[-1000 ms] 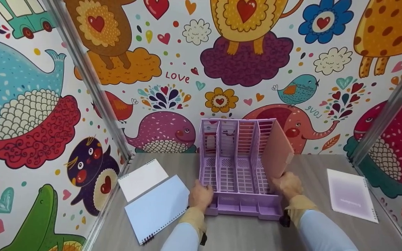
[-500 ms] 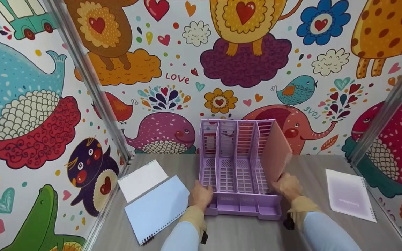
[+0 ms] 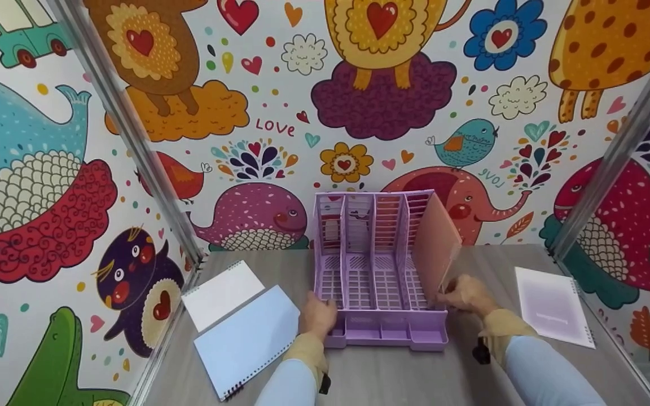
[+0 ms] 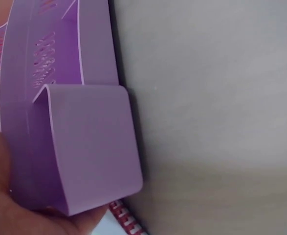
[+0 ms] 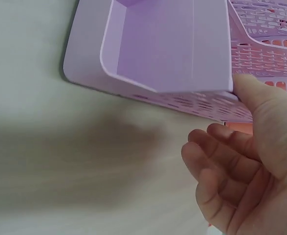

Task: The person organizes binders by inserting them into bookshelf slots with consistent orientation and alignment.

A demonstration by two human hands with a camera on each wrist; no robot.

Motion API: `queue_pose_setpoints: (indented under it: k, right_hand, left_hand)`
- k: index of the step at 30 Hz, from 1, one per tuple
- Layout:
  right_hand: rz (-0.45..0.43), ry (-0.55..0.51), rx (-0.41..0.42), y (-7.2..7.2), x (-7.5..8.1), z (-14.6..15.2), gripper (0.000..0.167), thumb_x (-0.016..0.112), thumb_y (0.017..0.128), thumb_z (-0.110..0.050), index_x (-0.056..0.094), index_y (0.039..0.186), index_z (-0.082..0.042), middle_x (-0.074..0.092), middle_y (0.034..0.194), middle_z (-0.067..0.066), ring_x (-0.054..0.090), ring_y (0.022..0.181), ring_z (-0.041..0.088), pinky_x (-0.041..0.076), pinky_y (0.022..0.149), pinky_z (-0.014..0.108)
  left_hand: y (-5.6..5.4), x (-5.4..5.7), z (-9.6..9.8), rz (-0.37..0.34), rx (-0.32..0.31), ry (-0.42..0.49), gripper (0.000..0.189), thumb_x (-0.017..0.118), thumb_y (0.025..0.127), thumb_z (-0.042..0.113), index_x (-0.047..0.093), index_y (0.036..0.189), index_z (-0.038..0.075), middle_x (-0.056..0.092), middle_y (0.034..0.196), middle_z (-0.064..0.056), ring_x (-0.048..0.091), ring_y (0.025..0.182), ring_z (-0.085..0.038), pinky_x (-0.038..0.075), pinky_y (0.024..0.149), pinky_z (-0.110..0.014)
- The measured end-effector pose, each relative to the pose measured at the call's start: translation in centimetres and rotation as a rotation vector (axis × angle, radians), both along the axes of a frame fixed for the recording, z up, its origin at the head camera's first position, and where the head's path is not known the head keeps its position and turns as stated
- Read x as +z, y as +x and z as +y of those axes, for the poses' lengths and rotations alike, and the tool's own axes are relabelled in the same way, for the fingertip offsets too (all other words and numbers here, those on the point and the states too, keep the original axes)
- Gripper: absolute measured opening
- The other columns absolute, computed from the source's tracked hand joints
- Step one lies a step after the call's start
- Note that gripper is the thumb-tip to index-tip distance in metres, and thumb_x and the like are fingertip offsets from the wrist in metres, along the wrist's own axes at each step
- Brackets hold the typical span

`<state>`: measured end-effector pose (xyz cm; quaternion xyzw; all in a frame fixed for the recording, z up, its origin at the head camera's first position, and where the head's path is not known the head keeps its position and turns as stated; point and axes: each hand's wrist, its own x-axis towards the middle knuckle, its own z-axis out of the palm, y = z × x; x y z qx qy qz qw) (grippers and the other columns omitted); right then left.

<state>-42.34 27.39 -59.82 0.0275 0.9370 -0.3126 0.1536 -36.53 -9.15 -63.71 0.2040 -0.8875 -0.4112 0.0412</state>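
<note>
A purple plastic file organizer (image 3: 390, 318) with upright dividers stands on the table, small open trays along its front. At its left front corner my left hand (image 3: 318, 316) holds the edge, and the left wrist view shows the thumb on one side and fingers beneath. A coral-pink flat notebook or folder (image 3: 438, 242) stands upright along the organizer's right side. Beside its lower front edge is my right hand (image 3: 469, 294). In the right wrist view that hand's thumb touches the organizer's edge, while its other fingers are loosely bent with nothing in them.
Left of the organizer lie a light blue spiral notebook (image 3: 249, 341) and a white spiral notepad (image 3: 223, 296). A white-and-lilac spiral notebook (image 3: 553, 307) lies on the right. Cartoon-printed walls (image 3: 268, 220) rise behind the grey wood-look table (image 3: 384, 378) and on both sides.
My right hand has drawn slightly outward from the organizer, its wrist farther right. The left hand stays at the left corner. The head view has shifted a little to the right.
</note>
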Motion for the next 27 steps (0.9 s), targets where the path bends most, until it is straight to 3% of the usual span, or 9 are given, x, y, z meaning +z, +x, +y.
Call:
queue_pose_setpoints:
  k: [4, 12, 16, 22, 27]
  right_hand:
    - [0.013, 0.029, 0.034, 0.1, 0.3, 0.3, 0.042, 0.088, 0.091, -0.037, 0.079, 0.104, 0.001, 0.078, 0.086, 0.01, 0.079, 0.082, 0.029, 0.061, 0.064, 0.033]
    - [0.017, 0.045, 0.064, 0.1, 1.4, 1.2, 0.056, 0.096, 0.086, -0.05, 0.081, 0.103, 0.002, 0.078, 0.083, 0.009, 0.077, 0.075, 0.025, 0.061, 0.062, 0.032]
    - [0.011, 0.051, 0.07, 0.1, 1.9, 2.1, 0.056, 0.096, 0.087, -0.045, 0.079, 0.112, 0.003, 0.078, 0.093, 0.012, 0.077, 0.084, 0.028, 0.065, 0.069, 0.037]
    - [0.069, 0.055, 0.086, -0.3, 2.6, 3.6, 0.055, 0.094, 0.086, -0.039, 0.076, 0.114, 0.005, 0.078, 0.105, 0.02, 0.074, 0.091, 0.029, 0.069, 0.076, 0.043]
    - [0.049, 0.062, 0.019, -0.6, 3.4, 5.0, 0.068, 0.093, 0.088, -0.045, 0.073, 0.128, 0.006, 0.078, 0.12, 0.025, 0.072, 0.103, 0.037, 0.068, 0.095, 0.053]
  left_hand:
    - [0.1, -0.1, -0.1, -0.008, -0.001, -0.011, 0.054, 0.069, 0.104, 0.028, 0.056, 0.143, -0.008, 0.074, 0.13, -0.034, 0.074, 0.123, -0.053, 0.059, 0.109, -0.062]
    - [0.2, -0.3, 0.0, 0.013, 0.01, -0.041, 0.047, 0.07, 0.102, 0.026, 0.06, 0.133, -0.007, 0.076, 0.123, -0.033, 0.076, 0.118, -0.054, 0.061, 0.105, -0.062]
    - [0.2, -0.4, 0.0, 0.017, -0.004, -0.049, 0.049, 0.069, 0.102, 0.026, 0.059, 0.135, -0.009, 0.075, 0.124, -0.034, 0.075, 0.118, -0.054, 0.061, 0.105, -0.062]
    - [0.1, -0.2, -0.1, 0.012, -0.012, -0.031, 0.053, 0.07, 0.104, 0.027, 0.058, 0.14, -0.009, 0.074, 0.128, -0.034, 0.074, 0.122, -0.054, 0.06, 0.108, -0.062]
    - [0.0, 0.0, -0.1, 0.01, -0.013, -0.017, 0.053, 0.07, 0.104, 0.027, 0.057, 0.14, -0.009, 0.073, 0.13, -0.036, 0.073, 0.123, -0.055, 0.059, 0.109, -0.063]
